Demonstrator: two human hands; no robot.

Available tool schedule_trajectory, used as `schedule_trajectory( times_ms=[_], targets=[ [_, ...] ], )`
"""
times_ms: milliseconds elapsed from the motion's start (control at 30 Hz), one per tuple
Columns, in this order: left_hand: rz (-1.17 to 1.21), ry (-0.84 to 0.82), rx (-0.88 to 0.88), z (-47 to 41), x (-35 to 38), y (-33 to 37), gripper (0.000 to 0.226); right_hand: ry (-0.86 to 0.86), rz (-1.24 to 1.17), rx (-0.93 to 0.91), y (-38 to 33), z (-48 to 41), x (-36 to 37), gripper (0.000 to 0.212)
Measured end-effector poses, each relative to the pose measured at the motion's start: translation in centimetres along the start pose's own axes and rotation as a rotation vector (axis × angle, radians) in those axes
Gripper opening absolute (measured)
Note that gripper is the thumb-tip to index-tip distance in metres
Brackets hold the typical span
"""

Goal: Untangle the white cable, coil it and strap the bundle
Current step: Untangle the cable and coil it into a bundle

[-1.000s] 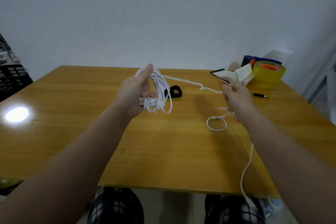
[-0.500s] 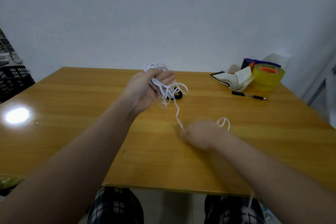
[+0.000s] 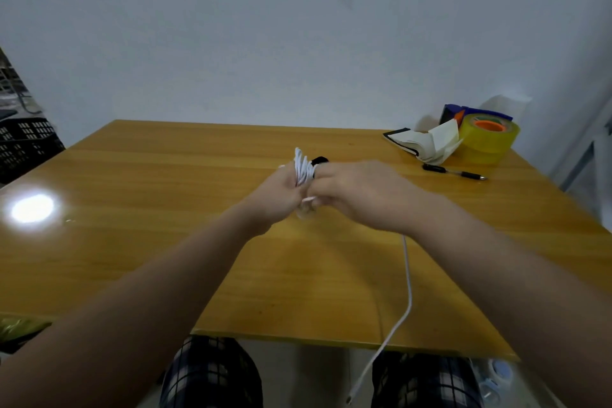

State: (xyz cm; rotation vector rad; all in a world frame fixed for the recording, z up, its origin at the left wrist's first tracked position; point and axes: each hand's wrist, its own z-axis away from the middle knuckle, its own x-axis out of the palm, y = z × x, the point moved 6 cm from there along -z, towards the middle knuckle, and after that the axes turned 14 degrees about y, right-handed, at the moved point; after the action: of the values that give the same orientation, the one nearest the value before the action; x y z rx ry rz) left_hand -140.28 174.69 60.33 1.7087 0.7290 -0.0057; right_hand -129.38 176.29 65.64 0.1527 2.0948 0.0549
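The left hand (image 3: 281, 199) grips the coiled white cable (image 3: 302, 169) above the tabletop (image 3: 165, 242). The right hand (image 3: 359, 192), touching it at 3 o'clock, seems to pinch the strand. Lay each loop flat and keep the tail, which trails toward 6 o'clock, slack. Half a second ago the right hand was lower and apart. The black strap (image 3: 320, 161) lies at 12 o'clock.

This looks like a plain office or study corner, with a wooden table (image 3: 165, 209) pushed against a bare pale wall (image 3: 298, 26). Stationery lies at 2 o'clock: a yellow tape roll (image 3: 490, 139), a pen (image 3: 453, 172) and folded papers (image 3: 427, 142). A black slotted crate (image 3: 26, 146) stands at 9 o'clock.
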Motion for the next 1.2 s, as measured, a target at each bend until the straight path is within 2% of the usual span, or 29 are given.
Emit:
schedule_trajectory(
  times_ms=[133,167,200,300,433,533,667,733,800,967,1100,1200],
  targets=[
    [0.01,0.026,-0.069,1.4,-0.1,1.3,0.061,0.158,-0.06,0.188,3.3,0.2,-1.6,0.029],
    [-0.018,0.007,-0.081,1.5,0.0,1.7,0.068,0.176,-0.054,0.229,4.1,0.4,-1.6,0.032],
    [-0.045,-0.026,-0.071,1.7,0.3,2.2,0.067,0.185,-0.045,0.259,4.6,0.6,-1.6,0.034],
    [-0.093,-0.09,-0.101,1.7,0.7,3.1,0.041,0.179,-0.136,0.316,5.8,1.2,-1.5,0.029],
    [-0.187,-0.019,-0.108,0.7,-0.4,3.0,0.044,0.089,-0.372,0.396,6.9,1.9,-1.1,0.024],
    [-0.117,0.069,-0.097,0.2,-1.1,2.8,0.043,0.097,-0.543,0.494,7.1,2.4,-0.9,0.023],
    [0.007,0.231,-0.162,-0.8,-3.3,0.7,0.051,0.254,-0.722,0.681,8.5,3.2,-1.7,0.018],
    [0.067,0.356,-0.24,-1.0,-5.5,-1.2,0.054,0.414,-0.715,0.763,10.1,4.2,-2.4,0.012],
    [0.073,0.405,-0.304,-0.6,-6.5,-2.5,0.057,0.521,-0.666,0.795,11.0,5.0,-2.6,0.013],
    [0.378,0.231,-0.391,1.0,-2.8,-2.8,0.047,0.399,-0.479,0.677,10.3,4.5,-0.4,0.007],
    [0.586,-0.015,-0.405,2.7,-0.1,-0.5,0.055,0.572,-0.322,0.876,12.6,5.9,0.7,0.016],
    [0.821,-0.075,-0.394,3.1,-0.1,1.3,0.059,0.593,-0.264,1.039,14.2,8.4,2.2,0.028]
  ],
)
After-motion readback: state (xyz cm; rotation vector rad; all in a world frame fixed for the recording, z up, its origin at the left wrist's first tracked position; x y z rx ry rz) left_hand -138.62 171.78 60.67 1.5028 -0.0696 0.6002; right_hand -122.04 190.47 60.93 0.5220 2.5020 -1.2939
